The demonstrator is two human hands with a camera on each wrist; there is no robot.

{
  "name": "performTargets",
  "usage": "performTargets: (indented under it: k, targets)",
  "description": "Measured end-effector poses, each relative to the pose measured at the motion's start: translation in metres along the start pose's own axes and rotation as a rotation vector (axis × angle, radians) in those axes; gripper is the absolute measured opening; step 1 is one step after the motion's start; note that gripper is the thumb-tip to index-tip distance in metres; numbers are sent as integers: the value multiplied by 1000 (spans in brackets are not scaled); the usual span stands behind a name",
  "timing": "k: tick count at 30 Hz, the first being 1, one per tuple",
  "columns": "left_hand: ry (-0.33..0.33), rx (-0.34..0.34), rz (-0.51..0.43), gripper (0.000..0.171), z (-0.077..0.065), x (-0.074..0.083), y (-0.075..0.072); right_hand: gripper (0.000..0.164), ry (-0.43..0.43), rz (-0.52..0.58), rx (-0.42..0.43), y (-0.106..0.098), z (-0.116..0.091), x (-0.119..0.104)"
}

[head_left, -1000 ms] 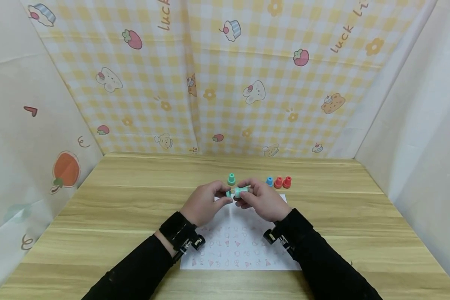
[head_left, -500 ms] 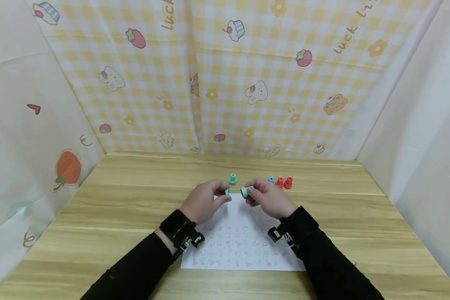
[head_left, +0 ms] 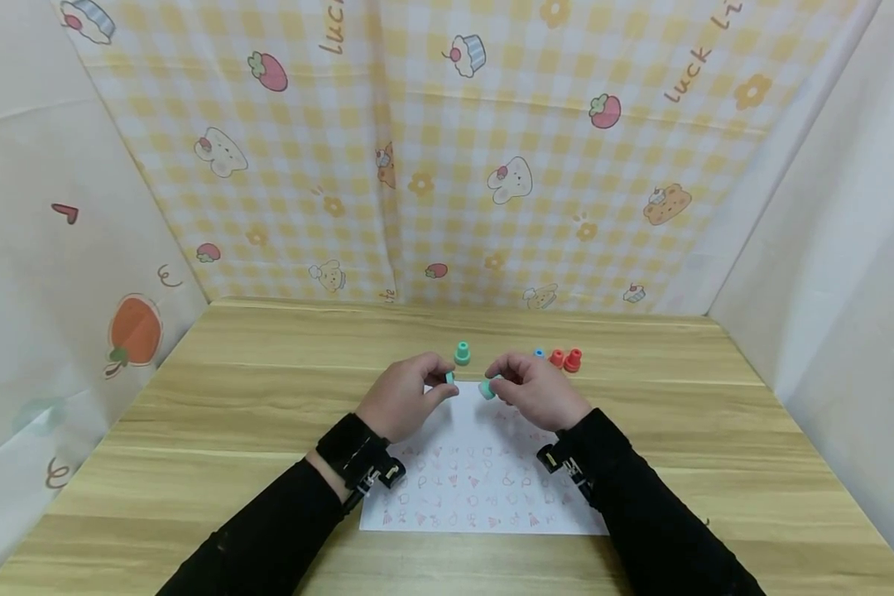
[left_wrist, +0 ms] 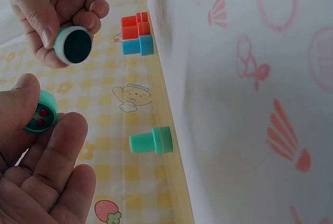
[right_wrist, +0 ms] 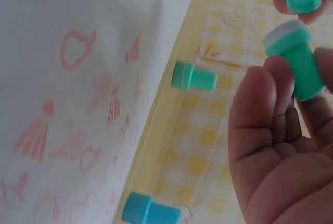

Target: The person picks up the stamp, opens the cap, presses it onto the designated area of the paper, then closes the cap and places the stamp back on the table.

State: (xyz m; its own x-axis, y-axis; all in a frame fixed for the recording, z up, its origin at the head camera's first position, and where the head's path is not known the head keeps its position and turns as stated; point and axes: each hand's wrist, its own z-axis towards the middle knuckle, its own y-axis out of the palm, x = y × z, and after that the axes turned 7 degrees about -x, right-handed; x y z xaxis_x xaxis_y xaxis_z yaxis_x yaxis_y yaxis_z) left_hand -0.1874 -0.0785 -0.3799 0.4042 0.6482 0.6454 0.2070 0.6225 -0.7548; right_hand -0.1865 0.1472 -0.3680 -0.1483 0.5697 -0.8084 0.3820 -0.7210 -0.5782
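Observation:
My left hand point(head_left: 398, 401) pinches a small green stamp cap point(left_wrist: 49, 99) between thumb and fingers. Red cherries show on its round end in the left wrist view. Across a short gap, my right hand point(head_left: 542, 392) holds the green stamp point(right_wrist: 304, 67) by its body. The stamp's dark round face with a pale rim shows in the left wrist view; in the head view it tips down toward the paper. Both hands are over the upper part of a white paper sheet point(head_left: 447, 515) printed with rows of small red pictures.
Behind the paper, another green stamp point(head_left: 462, 354) stands upright on the wooden table point(head_left: 268, 364). Further right are a blue stamp point(head_left: 540, 353) and two red stamps, one point(head_left: 573, 361) at the end of the row. A yellow checked cloth point(head_left: 447, 223) hangs behind the table.
The stamp and its cap were close together and have come apart. My right hand moved right with the stamp, then tipped its face downward. My left hand stayed nearly still with the cap.

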Motion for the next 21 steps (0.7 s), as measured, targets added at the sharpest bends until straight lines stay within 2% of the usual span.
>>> performTargets:
  k: [4, 10, 14, 21]
  targets:
    - [4, -1, 1, 20, 0, 0, 0, 6, 19, -73, 6, 1, 0, -1]
    - [6, 7, 3, 21, 0, 1, -1, 5, 56, -178, -16, -2, -1, -2]
    - [10, 10, 3, 21, 0, 1, -1, 6, 87, -253, -52, -3, -1, -3]
    - [12, 7, -5, 21, -1, 2, -1, 9, 147, -317, -117, -1, -2, -4]
